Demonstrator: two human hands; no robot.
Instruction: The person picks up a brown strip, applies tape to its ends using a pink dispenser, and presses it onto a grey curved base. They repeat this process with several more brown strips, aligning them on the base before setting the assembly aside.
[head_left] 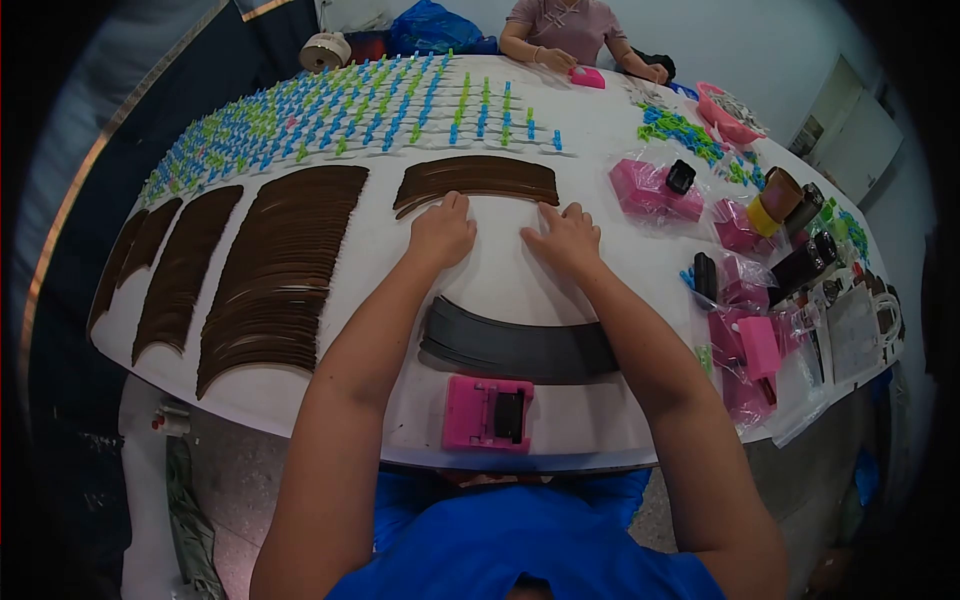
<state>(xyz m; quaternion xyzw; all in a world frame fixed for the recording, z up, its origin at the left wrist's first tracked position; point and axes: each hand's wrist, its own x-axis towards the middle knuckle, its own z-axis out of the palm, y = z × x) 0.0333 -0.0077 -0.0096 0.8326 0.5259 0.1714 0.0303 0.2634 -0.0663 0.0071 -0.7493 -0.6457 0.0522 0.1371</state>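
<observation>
A curved stack of brown strips (pixel 478 178) lies on the white table (pixel 510 250). At its lower left edge rests my left hand (pixel 443 230), fingers bent together; whether they grip a strip is too small to tell. My right hand (pixel 565 238) is at the stack's lower right corner, thumb and fingers apart, with nothing visible held. Nearer my body, a curved stack of dark grey strips (pixel 520 343) lies between my forearms. Below that sits a pink device (pixel 488 413) with a black part on it.
More brown strip stacks (pixel 280 270) lie at the left. Rows of blue and green clips (pixel 330 110) cover the far left. Pink boxes in plastic (pixel 655 190) and tape rolls stand at the right. Across the table, a co-worker (pixel 570 30) handles a pink item (pixel 587 77).
</observation>
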